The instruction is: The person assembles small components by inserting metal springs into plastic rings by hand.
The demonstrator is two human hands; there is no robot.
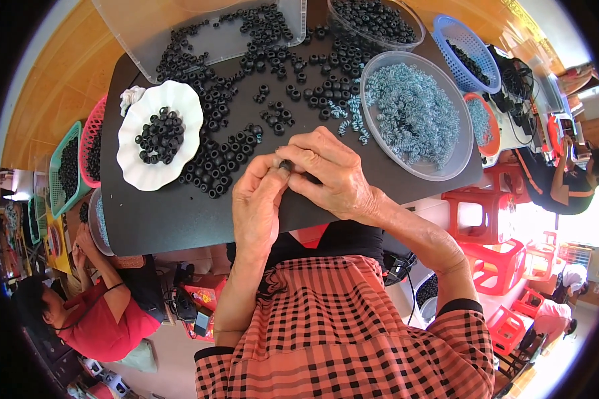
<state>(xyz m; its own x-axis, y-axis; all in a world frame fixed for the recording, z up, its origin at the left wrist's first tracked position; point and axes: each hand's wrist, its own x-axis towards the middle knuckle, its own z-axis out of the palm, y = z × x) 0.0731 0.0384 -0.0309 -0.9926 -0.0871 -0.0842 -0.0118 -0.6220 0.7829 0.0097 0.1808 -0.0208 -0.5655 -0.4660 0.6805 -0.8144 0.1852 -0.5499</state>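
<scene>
My left hand (257, 196) and my right hand (334, 171) meet over the near edge of the dark table, fingertips pressed together. Pinched between them is a small round black plastic piece (285, 164), mostly covered by the fingers. Whether a spring sits in it I cannot tell. Loose black hollow pieces (214, 163) lie just beyond my left hand, some with spring ends showing. To the right of my hands, a round clear tub (467, 141) holds a heap of bluish coil springs (412, 113), and a few springs (357, 120) have spilled beside it.
A white scalloped plate (130, 154) of black pieces stands at the left. Behind are a tipped clear bin (133, 33) and a clear bowl (406, 45) of black pieces. A blue basket (446, 40) stands back right. Co-workers sit left and right; red stools (476, 216) stand at right.
</scene>
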